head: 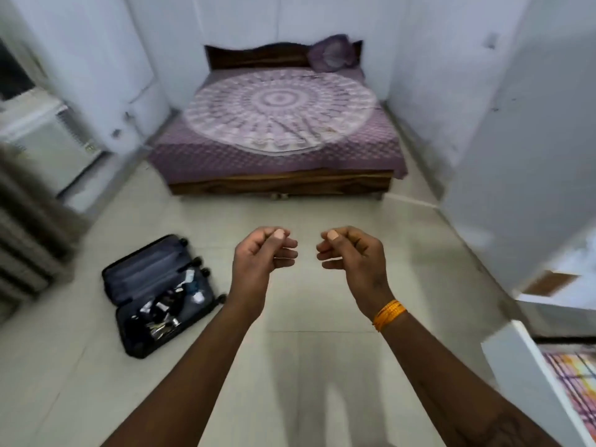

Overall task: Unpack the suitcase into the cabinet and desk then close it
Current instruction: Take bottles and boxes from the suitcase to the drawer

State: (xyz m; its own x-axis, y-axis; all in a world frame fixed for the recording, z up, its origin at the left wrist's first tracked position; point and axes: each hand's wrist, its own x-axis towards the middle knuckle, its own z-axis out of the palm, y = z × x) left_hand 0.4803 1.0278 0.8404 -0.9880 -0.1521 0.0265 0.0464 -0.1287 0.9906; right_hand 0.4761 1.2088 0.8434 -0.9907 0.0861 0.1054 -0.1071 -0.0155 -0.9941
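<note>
At far left, against the wall: a white boxy unit (48,140), blurred, too unclear to name; below it, grey ribbed drapery (25,227) at the frame edge.

On the pale tiled floor (316,366), left of centre: suitcase (159,293), dark, lying flat and fully opened. Far half lined in grey with a zipped panel. Near half filled with a jumble of small dark and shiny items (161,312), too blurred to tell apart. Wheels visible along the right edge. Well apart from both hands.

At centre, raised in mid-air over the floor: left hand (258,254), fingers curled inward, thumb tip resting against the forefinger, holding nothing. Just beside it, not touching: right hand (356,253), mirrored pose, fingers likewise curled, thumb against forefinger, nothing in the grip. Orange thread band (388,314) around the right wrist.

Beyond the hands, against the far wall: wooden bed (280,185) under a purple cover with a large round pale mandala print (280,111); purple pillow (332,53) upright at the headboard's right end.

At right: white cabinet door (522,140), tall and plain. Lower right corner: white edge of a ledge or drawer (519,375), with brightly coloured patterned fabric (574,382) just beside it.
</note>
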